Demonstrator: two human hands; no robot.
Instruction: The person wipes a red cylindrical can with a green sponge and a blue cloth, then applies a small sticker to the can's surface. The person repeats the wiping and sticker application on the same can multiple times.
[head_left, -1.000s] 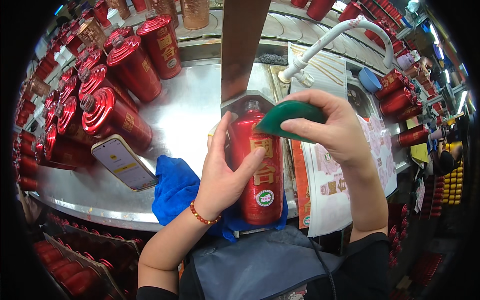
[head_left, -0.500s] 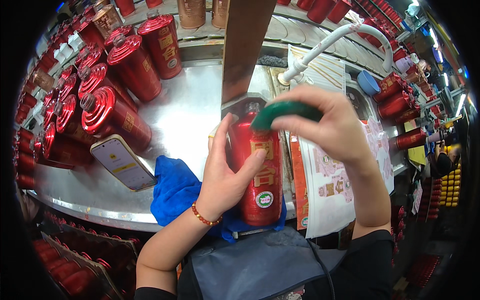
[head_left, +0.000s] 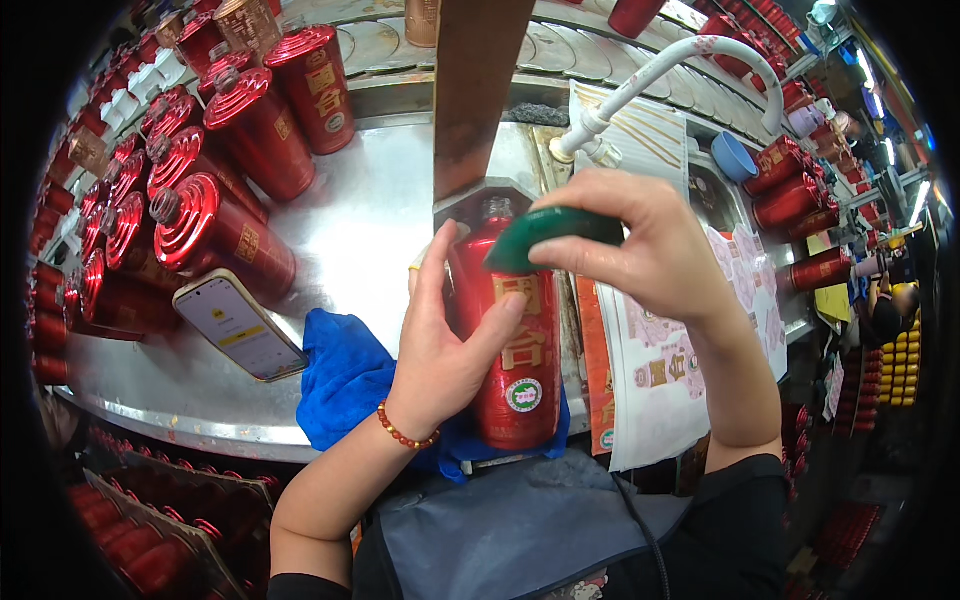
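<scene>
A red bottle (head_left: 525, 365) with gold characters down its front and a round green-and-white sticker lies in front of me, its clear neck pointing away. My left hand (head_left: 440, 345) wraps round its left side, thumb on the gold lettering. Between the thumb and fingers of my right hand (head_left: 645, 250) is a flat dark green scraper (head_left: 560, 232). Its tip touches or hovers just over the bottle's shoulder, above the lettering; contact is hard to make out. Under the bottle's near end is a blue cloth (head_left: 345, 375).
A phone (head_left: 240, 325) leans by several red bottles (head_left: 225, 235) on the metal table's left. Sticker sheets (head_left: 660, 400) lie to the right. Beyond them are a white curved faucet (head_left: 650, 80) and a blue bowl (head_left: 735, 158). A brown post (head_left: 478, 100) rises ahead.
My right hand has brought the scraper slightly left and nearer along the bottle's shoulder. The left hand keeps its hold. The whole view has shifted a little.
</scene>
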